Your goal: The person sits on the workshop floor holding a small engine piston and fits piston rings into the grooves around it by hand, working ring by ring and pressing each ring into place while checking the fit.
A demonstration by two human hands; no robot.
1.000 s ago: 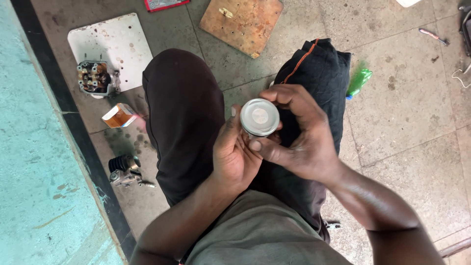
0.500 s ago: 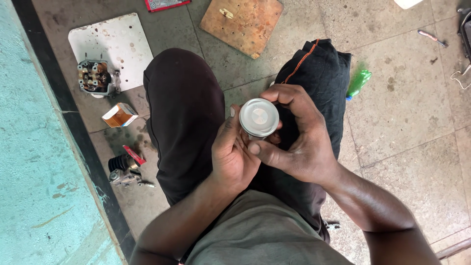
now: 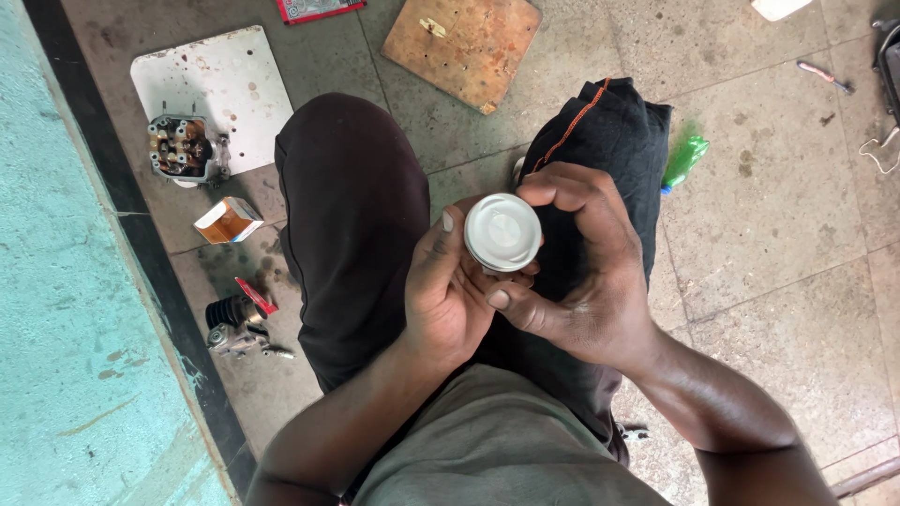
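Seen from above, a person sits over a stained concrete floor (image 3: 778, 272) of large slabs, with a turquoise painted wall (image 3: 66, 309) running far to the left of the fingers. Their knees in dark trousers (image 3: 352, 225) fill the middle, directly under and beyond the fingers. Up and to the left of the fingers a white metal plate (image 3: 220, 89) lies flat on the floor, and straight above them sits a brown wooden board (image 3: 464, 42). At the plate's lower left corner rests a grey engine cylinder head (image 3: 186, 150) with reddish parts inside. The left hand (image 3: 445, 290) cups from below and the right hand (image 3: 591, 272) wraps from the right; together they hold a round silvery piston (image 3: 503, 231), flat top facing up, between the knees. The left fingers (image 3: 441, 239) are pressed against its left side, thumb tip at the rim, and the right fingers (image 3: 562, 187) curl over its far edge while the right thumb pinches below it. Well left and below the fingers stands a small ribbed engine part (image 3: 234, 328) with a red tag. Left of the fingers lies a small orange and white box (image 3: 228, 220). Just right of them, beside the far knee, lies a green plastic bottle (image 3: 684, 161). Far up to the right is a small hand tool (image 3: 823, 75).
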